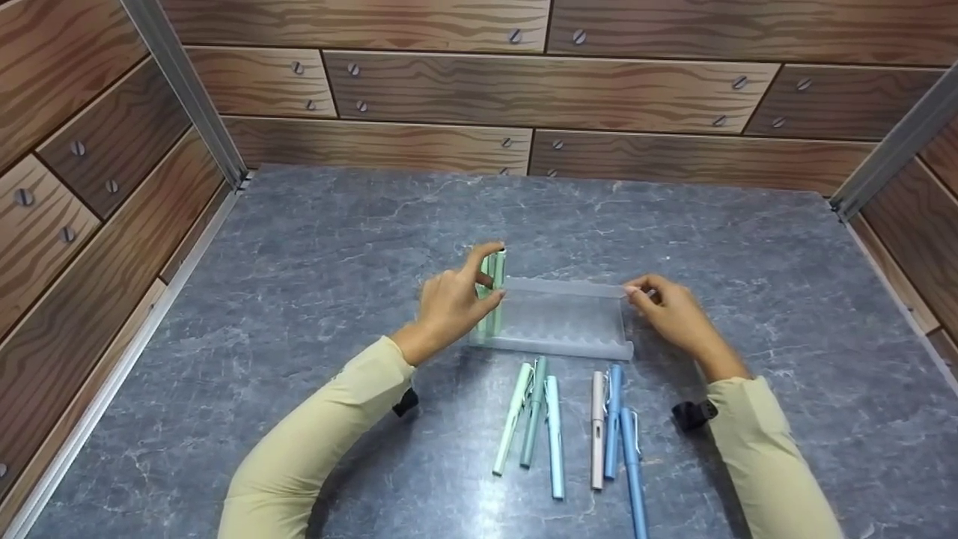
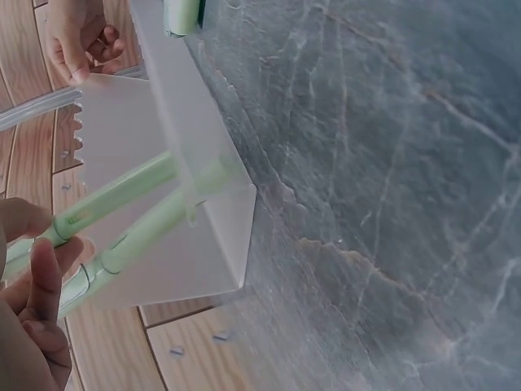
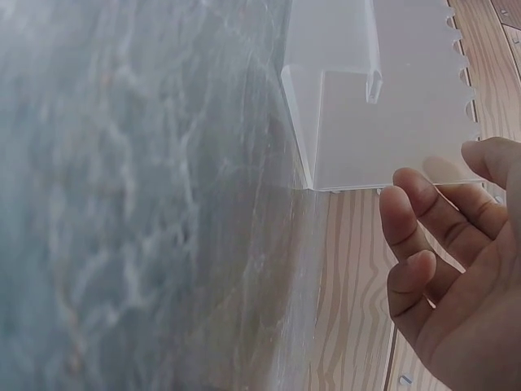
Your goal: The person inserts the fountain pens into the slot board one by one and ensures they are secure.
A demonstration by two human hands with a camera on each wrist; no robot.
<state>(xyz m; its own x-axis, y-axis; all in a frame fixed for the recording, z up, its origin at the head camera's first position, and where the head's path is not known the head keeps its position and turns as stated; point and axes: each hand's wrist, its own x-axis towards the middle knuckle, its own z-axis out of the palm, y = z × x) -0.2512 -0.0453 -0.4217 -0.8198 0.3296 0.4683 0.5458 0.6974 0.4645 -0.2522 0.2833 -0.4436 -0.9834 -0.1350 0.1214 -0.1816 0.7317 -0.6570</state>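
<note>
A clear plastic pen rack (image 1: 565, 314) with a notched edge stands tilted on the table. Two light green pens (image 2: 146, 236) stand side by side at its left end, their lower ends behind the front lip. My left hand (image 1: 453, 303) pinches one green pen (image 1: 500, 292) between thumb and fingers. At the rack's upper right corner, my right hand (image 1: 670, 307) holds the edge between thumb and index finger; its other fingers are loosely bent in the right wrist view. In front of the rack lie a light green pen (image 1: 513, 419), a dark green pen (image 1: 534, 412) and a light blue pen (image 1: 554, 438).
Further right on the marbled table (image 1: 359, 247) lie a grey pen (image 1: 597, 430), a blue pen (image 1: 613, 423) and another blue pen (image 1: 633, 471) near the bottom edge of the view. Wood-patterned walls (image 1: 449, 90) enclose the table at the back and sides.
</note>
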